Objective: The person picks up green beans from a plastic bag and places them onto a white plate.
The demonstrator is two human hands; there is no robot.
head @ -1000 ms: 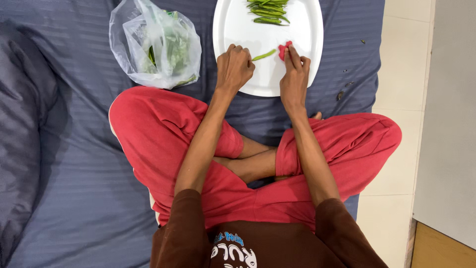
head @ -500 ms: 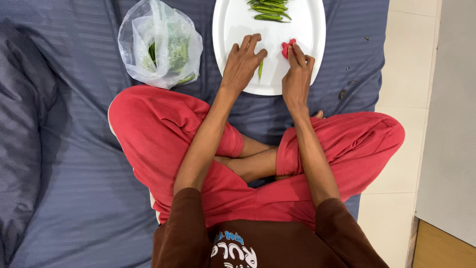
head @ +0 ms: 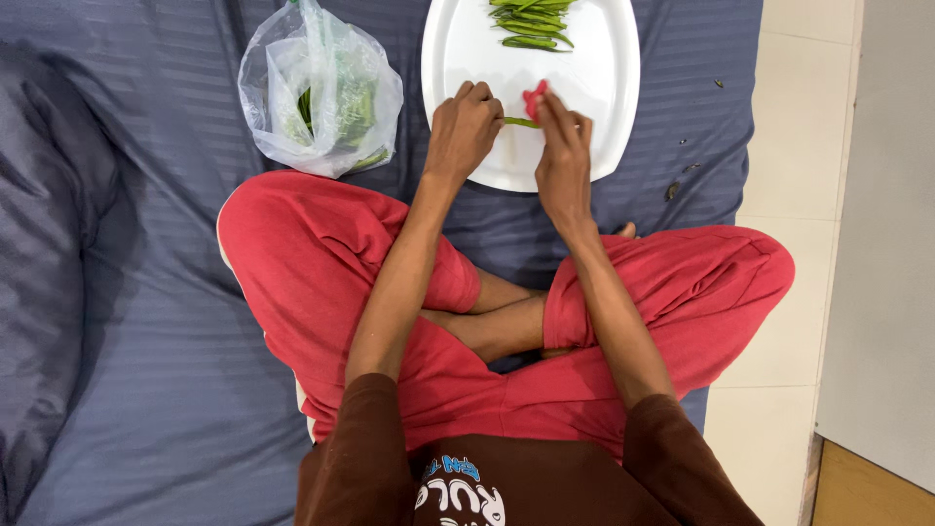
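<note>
A white oval tray (head: 602,117) lies on the blue striped sheet in front of my crossed legs. My left hand (head: 462,131) pinches one end of a green chilli (head: 518,122) over the tray's near part. My right hand (head: 557,156) holds a small red tool (head: 533,99) against the chilli's other end. A pile of green chillies (head: 527,21) lies at the tray's far end.
A clear plastic bag (head: 321,93) with green vegetables sits left of the tray. Dark bits (head: 670,189) dot the sheet to the right. White tiled floor (head: 794,117) runs along the right, with a grey panel and a wooden edge beyond.
My left hand, spread open over the chilli half a second ago, has picked it up again. My right hand has moved left with the red tool to meet the chilli.
</note>
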